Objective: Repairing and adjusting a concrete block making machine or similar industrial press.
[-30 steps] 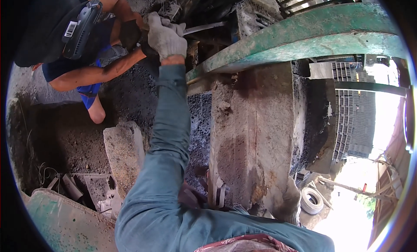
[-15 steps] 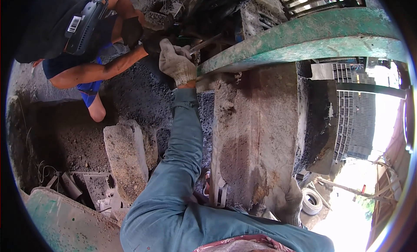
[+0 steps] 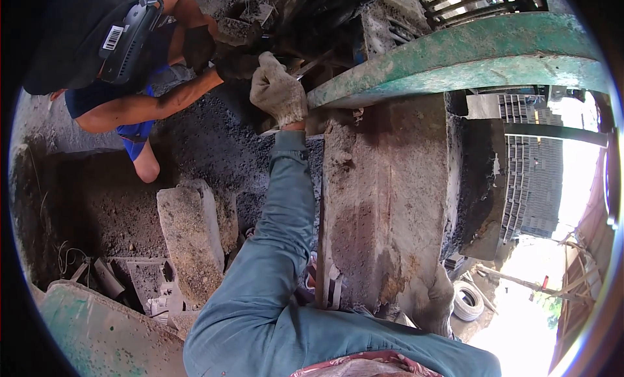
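Observation:
In the upper middle, my left hand (image 3: pixel 279 88), in a dirty pale work glove, is closed, thumb side up. A thin metallic edge shows beside its fingers, but I cannot make out what they hold. It is beside the near end of a green-painted beam (image 3: pixel 455 65) and close to a co-worker's dark-gloved hand (image 3: pixel 237 65). Under my left wrist lies a flat metal piece (image 3: pixel 268 131). At the lower right my right hand (image 3: pixel 437 303), gloved too, rests against the edge of a worn, dusty slab (image 3: pixel 390 201), its fingers stretched along it.
A co-worker (image 3: pixel 130 110) crouches at the upper left over dark gritty ground. Below is an upright rough block (image 3: pixel 188 240), with a green-painted panel (image 3: pixel 107 331) at the lower left. Stacked grey blocks (image 3: pixel 533 169) and a tire (image 3: pixel 467 301) are at the right.
My left hand has moved slightly right and down, its forearm following. The flat metal piece now shows under the wrist. My right hand and the co-worker are almost unchanged.

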### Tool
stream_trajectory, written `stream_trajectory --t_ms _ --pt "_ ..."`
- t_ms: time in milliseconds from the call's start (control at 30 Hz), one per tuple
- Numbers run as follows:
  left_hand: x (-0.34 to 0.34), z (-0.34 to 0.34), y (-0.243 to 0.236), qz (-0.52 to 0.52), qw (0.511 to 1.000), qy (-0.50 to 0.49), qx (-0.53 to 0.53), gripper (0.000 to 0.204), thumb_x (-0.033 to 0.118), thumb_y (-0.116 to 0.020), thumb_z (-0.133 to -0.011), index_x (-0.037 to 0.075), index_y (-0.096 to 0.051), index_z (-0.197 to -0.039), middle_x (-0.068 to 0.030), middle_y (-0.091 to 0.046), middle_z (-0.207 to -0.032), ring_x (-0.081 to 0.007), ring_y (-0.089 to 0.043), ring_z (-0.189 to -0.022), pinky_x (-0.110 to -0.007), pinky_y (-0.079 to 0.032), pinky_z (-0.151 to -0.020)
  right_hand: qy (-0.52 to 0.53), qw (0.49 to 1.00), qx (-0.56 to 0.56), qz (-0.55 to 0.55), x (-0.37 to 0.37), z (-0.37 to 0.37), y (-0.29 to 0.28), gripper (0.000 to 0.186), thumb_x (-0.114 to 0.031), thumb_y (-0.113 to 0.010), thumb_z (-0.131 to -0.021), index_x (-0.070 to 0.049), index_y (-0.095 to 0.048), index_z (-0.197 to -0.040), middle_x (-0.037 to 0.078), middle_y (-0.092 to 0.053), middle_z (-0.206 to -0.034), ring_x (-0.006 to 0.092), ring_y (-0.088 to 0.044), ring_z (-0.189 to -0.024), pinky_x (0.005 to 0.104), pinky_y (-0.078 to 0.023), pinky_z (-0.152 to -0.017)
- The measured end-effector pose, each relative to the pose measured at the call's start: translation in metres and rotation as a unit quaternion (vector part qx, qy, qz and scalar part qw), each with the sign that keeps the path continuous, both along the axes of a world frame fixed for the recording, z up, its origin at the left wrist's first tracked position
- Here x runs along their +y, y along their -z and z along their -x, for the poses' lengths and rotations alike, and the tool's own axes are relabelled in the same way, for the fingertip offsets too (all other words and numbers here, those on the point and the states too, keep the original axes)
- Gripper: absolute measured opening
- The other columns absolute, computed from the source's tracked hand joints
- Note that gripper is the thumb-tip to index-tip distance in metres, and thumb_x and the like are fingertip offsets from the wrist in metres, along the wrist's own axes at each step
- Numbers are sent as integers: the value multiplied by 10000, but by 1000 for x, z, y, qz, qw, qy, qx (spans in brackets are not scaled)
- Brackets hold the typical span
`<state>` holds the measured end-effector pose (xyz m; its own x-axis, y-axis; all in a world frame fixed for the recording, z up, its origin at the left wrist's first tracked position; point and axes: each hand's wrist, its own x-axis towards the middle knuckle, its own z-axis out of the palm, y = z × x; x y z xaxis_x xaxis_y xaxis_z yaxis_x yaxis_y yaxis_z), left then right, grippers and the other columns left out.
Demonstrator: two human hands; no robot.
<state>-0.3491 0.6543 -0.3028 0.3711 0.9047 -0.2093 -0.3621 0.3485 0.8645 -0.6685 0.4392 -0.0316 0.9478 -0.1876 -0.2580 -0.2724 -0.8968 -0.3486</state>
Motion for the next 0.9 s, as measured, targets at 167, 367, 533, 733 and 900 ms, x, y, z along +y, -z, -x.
stream_trajectory --t_ms 167,367,533,733,900 --pt "-9 10 -5 -29 998 -6 62 498 335 -636 -993 -13 -617 -637 -14 -581 -607 -104 -494 -562 -315 -398 -546 -26 1000 -4 2 5 -4 -1 260 -30 -539 -879 7 -615 -1124 162 -622 -854 297 -638 -751 385 -504 -672" --pt "19 -11 -6 -30 999 6 36 462 312 -662 -982 -26 -643 -668 -3 -587 -601 -92 -503 -566 -308 -406 -555 -63 997 -37 20 -9 5 7 170 -49 -538 -911 -4 -622 -1052 117 -606 -790 245 -627 -692 362 -494 -631" --pt "27 -12 7 3 999 39 22 428 288 -684 -971 -15 -644 -671 3 -570 -595 -83 -488 -532 -288 -395 -510 18 1000 -19 -16 25 -6 -4 122 -28 -547 -904 -6 -616 -1002 79 -571 -697 170 -592 -623 308 -461 -574" --pt "31 -18 12 -60 997 4 55 434 320 -679 -967 -2 -640 -678 1 -556 -583 -97 -477 -526 -316 -385 -499 112 992 25 -42 12 2 -3 189 -61 -571 -881 28 -622 -1040 61 -662 -831 157 -614 -779 313 -510 -711" --pt "50 -30 5 -135 984 -5 118 471 385 -630 -973 16 -585 -684 -59 -488 -562 -139 -465 -560 -360 -412 -565 126 990 -49 -39 11 7 12 186 -41 -582 -826 2 -661 -989 74 -626 -720 166 -599 -630 317 -466 -588"
